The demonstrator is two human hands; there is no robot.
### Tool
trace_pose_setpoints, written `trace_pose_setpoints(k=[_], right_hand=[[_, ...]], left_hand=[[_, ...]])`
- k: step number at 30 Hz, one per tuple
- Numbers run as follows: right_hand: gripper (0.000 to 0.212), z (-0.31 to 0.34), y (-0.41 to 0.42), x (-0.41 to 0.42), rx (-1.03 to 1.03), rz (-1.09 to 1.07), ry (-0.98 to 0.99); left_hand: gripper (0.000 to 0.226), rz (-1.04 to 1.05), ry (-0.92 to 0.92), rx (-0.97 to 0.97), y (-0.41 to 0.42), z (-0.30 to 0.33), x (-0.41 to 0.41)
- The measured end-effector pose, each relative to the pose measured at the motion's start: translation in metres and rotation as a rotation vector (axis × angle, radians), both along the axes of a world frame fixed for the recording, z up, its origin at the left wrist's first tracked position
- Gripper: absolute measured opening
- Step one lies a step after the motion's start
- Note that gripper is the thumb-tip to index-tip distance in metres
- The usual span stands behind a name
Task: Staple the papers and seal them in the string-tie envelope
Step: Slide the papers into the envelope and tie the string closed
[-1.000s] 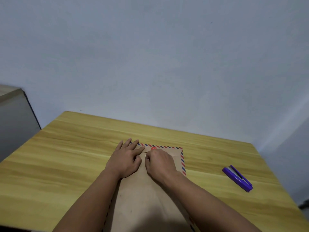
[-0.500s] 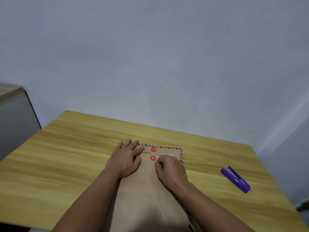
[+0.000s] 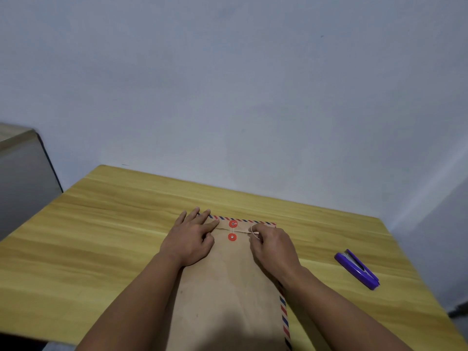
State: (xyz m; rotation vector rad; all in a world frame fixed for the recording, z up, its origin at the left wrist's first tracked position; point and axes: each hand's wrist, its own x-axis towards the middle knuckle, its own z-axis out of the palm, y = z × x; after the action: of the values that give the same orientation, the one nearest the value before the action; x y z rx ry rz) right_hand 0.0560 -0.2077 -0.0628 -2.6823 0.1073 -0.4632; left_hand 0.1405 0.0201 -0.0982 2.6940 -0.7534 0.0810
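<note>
Pale wall [image 3: 228, 84] backs a wooden tabletop [image 3: 101, 236] where the brown envelope [image 3: 228, 287] lies flat. Left hand [image 3: 190, 241] presses its flap with straight fingers; right hand [image 3: 273, 245] pinches the white string [image 3: 254, 231] beside two red discs [image 3: 233, 224]. Well to the right lies a purple stapler [image 3: 357, 269].

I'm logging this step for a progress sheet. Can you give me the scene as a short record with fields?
envelope: flat on table, flap folded down
buttons: two red, upper, lower
string: pinched by right hand, right of the buttons
left hand: rests flat on the envelope
stapler: purple, on table, untouched
</note>
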Motion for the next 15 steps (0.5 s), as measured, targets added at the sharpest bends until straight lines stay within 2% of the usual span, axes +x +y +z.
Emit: trace_pose_setpoints(k=[4,7,10,15], right_hand=[[0.024,-0.002,0.005,0.001,-0.04,0.002,0.122],[0.023,0.001,0.019,0.006,0.015,-0.026,0.193],[0.021,0.003,0.041,0.014,0.076,-0.022,0.192],[0.023,-0.005,0.063,0.017,0.057,0.009,0.163]], left_hand=[[0.061,0.001,-0.002,-0.007,0.0,-0.001,0.001],[0.064,0.003,-0.004,0.004,0.0,-0.002,0.001],[0.062,0.001,-0.002,0.007,0.0,-0.002,0.001],[0.067,0.0,-0.001,0.004,0.0,-0.002,0.002]])
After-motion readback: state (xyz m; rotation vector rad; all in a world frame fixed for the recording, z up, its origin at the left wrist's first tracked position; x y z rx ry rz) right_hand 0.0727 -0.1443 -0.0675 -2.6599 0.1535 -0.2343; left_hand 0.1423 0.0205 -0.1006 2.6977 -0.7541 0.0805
